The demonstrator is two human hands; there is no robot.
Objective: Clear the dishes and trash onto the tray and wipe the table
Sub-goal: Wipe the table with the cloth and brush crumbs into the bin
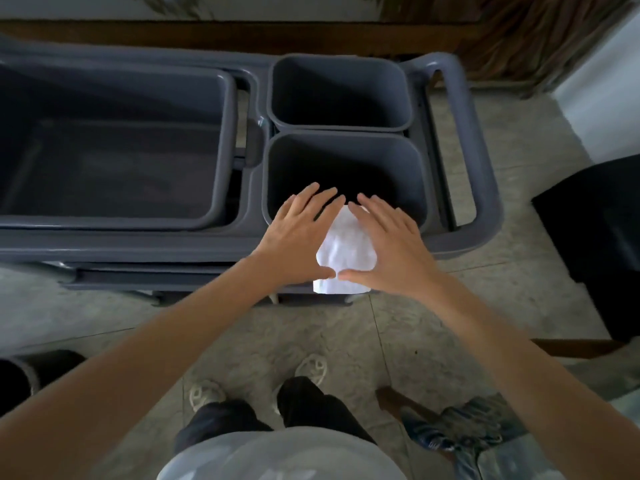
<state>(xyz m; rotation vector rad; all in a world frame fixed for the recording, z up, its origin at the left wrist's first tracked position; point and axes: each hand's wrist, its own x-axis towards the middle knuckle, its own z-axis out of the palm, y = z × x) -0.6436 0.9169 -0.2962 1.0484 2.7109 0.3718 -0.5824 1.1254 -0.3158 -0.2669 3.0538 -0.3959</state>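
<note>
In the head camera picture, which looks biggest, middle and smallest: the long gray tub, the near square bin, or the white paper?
1. Long gray tub
2. Near square bin
3. White paper, partly hidden under both hands

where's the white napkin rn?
Head view, centre: the white napkin sits under and between the left hand and right hand, over the near rim of the nearer small grey bin on the cart's right side.
</note>
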